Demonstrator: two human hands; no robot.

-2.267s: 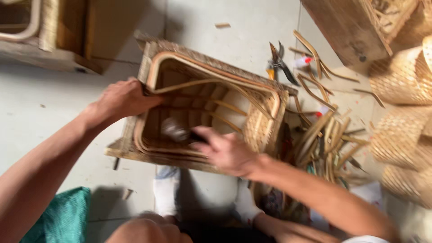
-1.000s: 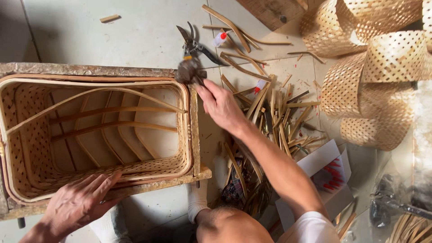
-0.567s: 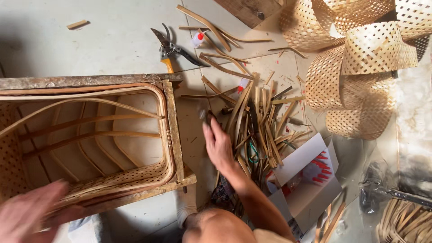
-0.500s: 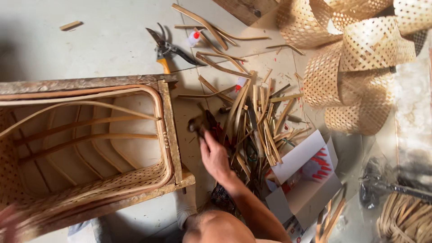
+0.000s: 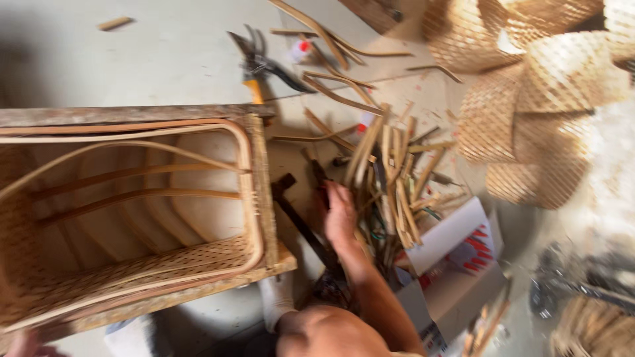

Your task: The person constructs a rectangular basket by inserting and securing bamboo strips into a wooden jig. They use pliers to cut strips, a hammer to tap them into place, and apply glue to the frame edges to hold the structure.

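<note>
The right hand rests on the floor beside a heap of cane offcuts, its fingers seemingly curled around the top of a dark hammer, though blur hides the grip. The hammer is slim and black, lying slantwise just beside the woven rattan frame. The left hand barely shows at the bottom edge; I cannot tell how its fingers stand.

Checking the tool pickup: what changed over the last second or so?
The right hand came back from the cutters at the top and dropped to the pile of cane strips, now lying on a dark hammer-like tool; its grip is unclear. The left hand slid to the bottom-left corner. The woven frame and cutters stayed put.
</note>
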